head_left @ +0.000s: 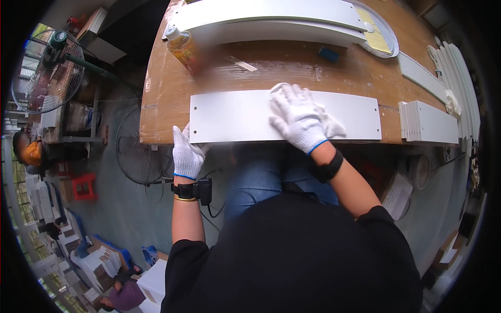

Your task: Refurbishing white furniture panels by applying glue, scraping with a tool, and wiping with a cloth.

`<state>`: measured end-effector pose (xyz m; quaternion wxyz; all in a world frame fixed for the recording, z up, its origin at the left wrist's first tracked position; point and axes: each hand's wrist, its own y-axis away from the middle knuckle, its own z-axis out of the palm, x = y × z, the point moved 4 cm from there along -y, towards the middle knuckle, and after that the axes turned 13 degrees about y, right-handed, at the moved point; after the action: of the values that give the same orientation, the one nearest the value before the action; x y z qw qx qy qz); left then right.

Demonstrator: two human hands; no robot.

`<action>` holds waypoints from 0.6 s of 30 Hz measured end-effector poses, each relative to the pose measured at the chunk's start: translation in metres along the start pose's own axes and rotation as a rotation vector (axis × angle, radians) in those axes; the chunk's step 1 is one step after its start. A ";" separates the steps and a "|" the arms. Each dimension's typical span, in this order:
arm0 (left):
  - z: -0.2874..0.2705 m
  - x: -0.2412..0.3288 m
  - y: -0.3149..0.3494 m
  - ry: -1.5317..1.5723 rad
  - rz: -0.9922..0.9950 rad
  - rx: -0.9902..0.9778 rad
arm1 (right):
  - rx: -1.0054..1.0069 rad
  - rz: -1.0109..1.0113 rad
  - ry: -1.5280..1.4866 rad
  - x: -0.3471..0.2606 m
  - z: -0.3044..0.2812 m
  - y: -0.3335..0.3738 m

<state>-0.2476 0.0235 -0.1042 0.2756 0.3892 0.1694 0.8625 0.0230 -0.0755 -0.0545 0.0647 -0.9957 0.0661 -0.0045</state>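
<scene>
A long white board [235, 116] with small holes at both ends lies flat along the near edge of the wooden table. My left hand [188, 155], in a white knit glove, grips its near left corner, the thumb up against the end and the other fingers partly hidden below. On the board's right half, my gloved right hand [298, 119] presses down on a white cloth [332, 125], which bunches out on either side of the palm. The cloth hides part of the board's surface.
Stacked white boards [261, 23] lie at the far side, near a bottle [181, 48], a metal strip [243, 64], a small blue object [328, 53] and a round tray [389, 44]. More boards [428, 122] stand at right. Fans [49, 70] and people are leftward.
</scene>
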 end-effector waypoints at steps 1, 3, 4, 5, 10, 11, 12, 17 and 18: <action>0.001 0.000 0.000 0.006 -0.016 -0.022 | 0.040 -0.080 -0.119 -0.024 0.000 -0.010; 0.002 0.000 0.001 0.045 -0.031 -0.024 | 0.010 -0.331 -0.269 -0.078 -0.011 -0.023; 0.004 -0.001 0.001 0.081 -0.049 -0.032 | 0.140 -0.398 -0.293 -0.103 -0.004 -0.023; -0.001 -0.001 -0.001 0.080 -0.049 -0.031 | 0.122 -0.475 -0.363 -0.126 0.000 -0.027; -0.008 -0.005 -0.016 0.189 -0.055 -0.140 | 0.268 -0.597 -0.358 -0.152 -0.001 -0.021; -0.006 -0.007 -0.017 0.174 -0.043 -0.108 | 0.250 -0.620 -0.380 -0.142 0.001 -0.015; -0.004 -0.006 -0.014 0.248 -0.037 -0.160 | 0.237 -0.650 -0.398 -0.133 -0.002 -0.007; 0.000 -0.004 -0.005 0.042 0.082 0.029 | 0.220 -0.514 -0.523 -0.022 -0.009 0.045; 0.002 -0.003 -0.006 0.027 0.078 0.031 | 0.145 -0.388 -0.644 0.007 -0.010 0.056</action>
<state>-0.2428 0.0262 -0.1076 0.2336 0.3880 0.1712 0.8750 0.0225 -0.1328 -0.0521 0.1501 -0.9329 -0.1480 0.2918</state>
